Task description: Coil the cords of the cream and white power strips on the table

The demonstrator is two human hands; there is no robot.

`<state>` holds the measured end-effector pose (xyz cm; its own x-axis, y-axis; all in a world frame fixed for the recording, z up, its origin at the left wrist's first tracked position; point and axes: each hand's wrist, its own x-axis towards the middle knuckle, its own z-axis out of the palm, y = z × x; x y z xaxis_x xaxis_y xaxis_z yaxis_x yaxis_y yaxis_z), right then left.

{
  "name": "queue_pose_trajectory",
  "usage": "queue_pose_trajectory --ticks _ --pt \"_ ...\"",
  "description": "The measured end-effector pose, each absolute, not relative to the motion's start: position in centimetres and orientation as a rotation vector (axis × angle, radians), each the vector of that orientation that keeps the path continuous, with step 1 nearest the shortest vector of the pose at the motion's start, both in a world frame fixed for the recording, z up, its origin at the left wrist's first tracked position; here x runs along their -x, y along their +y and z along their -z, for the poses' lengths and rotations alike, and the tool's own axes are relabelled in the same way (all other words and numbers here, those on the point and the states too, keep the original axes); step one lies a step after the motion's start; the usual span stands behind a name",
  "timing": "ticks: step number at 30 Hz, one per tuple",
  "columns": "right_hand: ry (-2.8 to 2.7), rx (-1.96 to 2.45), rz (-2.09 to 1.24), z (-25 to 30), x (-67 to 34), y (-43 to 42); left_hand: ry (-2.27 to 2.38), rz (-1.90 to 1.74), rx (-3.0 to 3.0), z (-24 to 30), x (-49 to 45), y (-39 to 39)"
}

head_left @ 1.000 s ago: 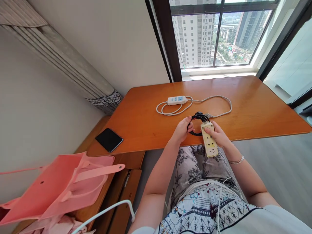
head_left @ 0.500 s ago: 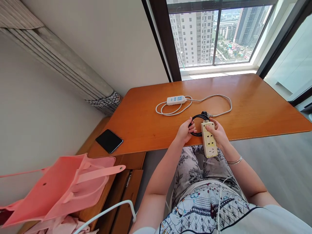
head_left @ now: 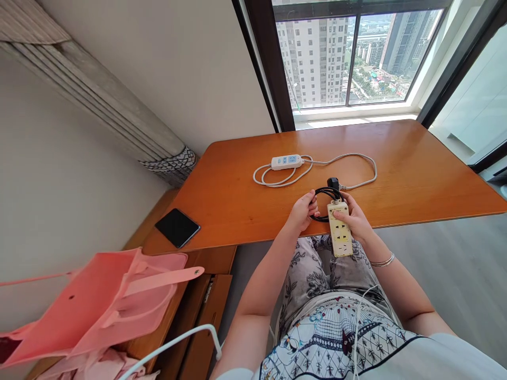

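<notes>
My right hand [head_left: 354, 217] is closed on a cream power strip [head_left: 339, 232], thumb across its face, over my lap at the table's front edge. A coiled black cord [head_left: 324, 191] runs from the strip's upper end, and my left hand [head_left: 303, 212] grips the left side of that coil. Just above the strip a black plug [head_left: 333, 183] sticks up from the coil. Farther back on the table lies a white power strip [head_left: 285, 162], its white cord [head_left: 358, 155] looped beside it and ending near the black plug.
A black-screened phone or tablet [head_left: 178, 228] lies at the left end of the wooden table [head_left: 233, 195]. Left of the table hangs or rests a pink bag [head_left: 106, 301], with a white curved tube [head_left: 178, 338] in front. A window [head_left: 356, 58] is behind the table.
The black plug now stands more upright above the coil. The cream strip has tilted and shifted slightly in my right hand; my left hand keeps its hold on the cord.
</notes>
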<state>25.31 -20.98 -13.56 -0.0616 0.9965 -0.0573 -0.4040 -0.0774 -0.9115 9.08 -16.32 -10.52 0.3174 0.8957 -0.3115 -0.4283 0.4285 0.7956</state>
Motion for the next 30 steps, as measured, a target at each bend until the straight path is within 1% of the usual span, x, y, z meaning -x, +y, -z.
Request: queue_pose_trajectory --ticks 7,12,18,27,30 --pt "-0.911 0.816 -1.447 13.9 -25.4 -20.8 0.898 -1.014 -0.684 10.5 -9.4 -16.7" --pt "-0.931 0.879 -1.402 13.9 -25.3 -20.8 0.907 -1.010 -0.621 10.5 -9.5 -16.5" --pt "-0.948 0.891 -1.444 14.1 -25.6 -20.6 0.886 -0.983 -0.552 11.2 -9.7 -16.3" --pt "-1.117 0.846 -1.258 14.6 -25.6 -20.3 0.878 -1.006 -0.514 11.4 -10.1 -16.2" --pt "-1.160 0.848 -1.246 14.6 -25.6 -20.3 0.871 -1.004 -0.510 11.3 -10.2 -16.2"
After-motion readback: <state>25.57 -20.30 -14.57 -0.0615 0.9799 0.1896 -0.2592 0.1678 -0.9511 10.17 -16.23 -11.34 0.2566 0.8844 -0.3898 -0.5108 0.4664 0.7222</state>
